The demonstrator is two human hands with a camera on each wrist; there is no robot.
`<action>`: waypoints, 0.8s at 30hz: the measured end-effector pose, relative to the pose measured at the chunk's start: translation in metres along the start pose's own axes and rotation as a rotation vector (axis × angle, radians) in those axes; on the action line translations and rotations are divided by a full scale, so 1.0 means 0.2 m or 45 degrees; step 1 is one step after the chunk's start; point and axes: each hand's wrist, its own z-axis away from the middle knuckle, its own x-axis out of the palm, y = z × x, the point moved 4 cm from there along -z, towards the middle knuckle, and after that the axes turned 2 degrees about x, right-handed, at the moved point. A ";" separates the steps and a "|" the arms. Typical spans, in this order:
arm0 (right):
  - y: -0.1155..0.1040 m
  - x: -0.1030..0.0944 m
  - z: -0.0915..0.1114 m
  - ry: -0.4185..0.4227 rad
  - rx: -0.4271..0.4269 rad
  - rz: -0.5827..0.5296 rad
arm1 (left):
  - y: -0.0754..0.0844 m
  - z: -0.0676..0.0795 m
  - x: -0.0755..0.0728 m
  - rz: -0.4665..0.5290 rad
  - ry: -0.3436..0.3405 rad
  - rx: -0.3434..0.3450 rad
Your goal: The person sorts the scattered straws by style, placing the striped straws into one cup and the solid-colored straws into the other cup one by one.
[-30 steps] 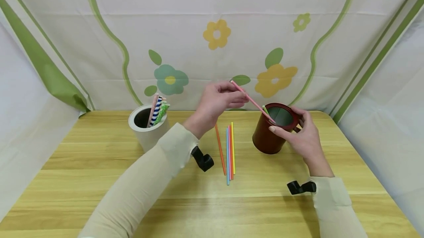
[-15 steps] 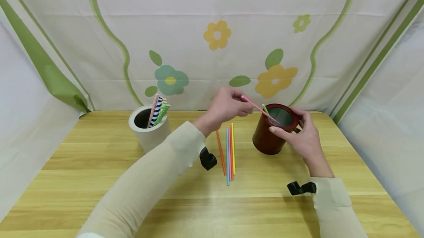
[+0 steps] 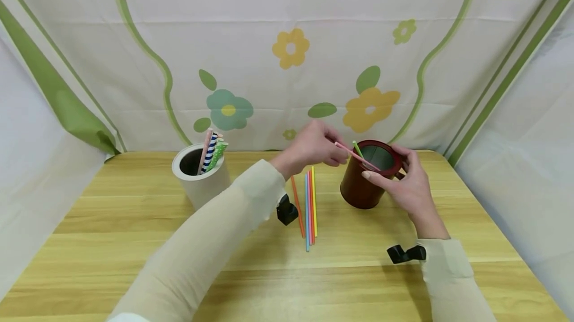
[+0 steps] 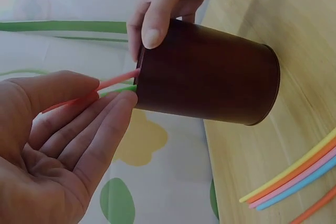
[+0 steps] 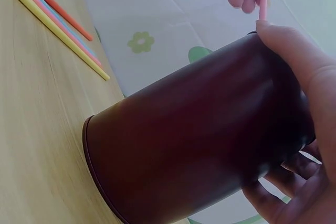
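Note:
Pinched between the thumb and fingers of my left hand [image 3: 314,147] is a thin pink straw [image 3: 356,155]. It slants down to the right, its lower end inside the rim of a dark red mug [image 3: 358,190]. A green straw [image 4: 118,90] leans out of the same mug, close beside the left fingertips in the left wrist view. My right hand [image 3: 410,187] grips the mug from its right side, with the thumb [image 5: 286,40] near the rim and the fingers curled behind. The mug stands upright on the table.
Between the hands, several straws lie on the wooden table [image 3: 336,282]: a blue straw [image 3: 307,212], a yellow straw [image 3: 314,202] and an orange straw [image 3: 297,207] among them. A white cup [image 3: 204,192] with patterned straws [image 3: 211,152] stands left. A flowered cloth [image 3: 251,58] hangs behind.
My left hand has moved right and slightly down, bringing the pink straw's end further into the mug. My right hand keeps its grip on the mug.

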 end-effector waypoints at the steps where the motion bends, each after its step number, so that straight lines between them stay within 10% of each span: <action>1: 0.00 0.00 0.00 -0.002 -0.002 0.002 | 0.00 0.00 0.00 0.003 0.002 -0.005; 24: 0.01 0.00 0.00 0.001 -0.009 0.010 | -0.05 -0.03 0.11 0.029 0.169 0.082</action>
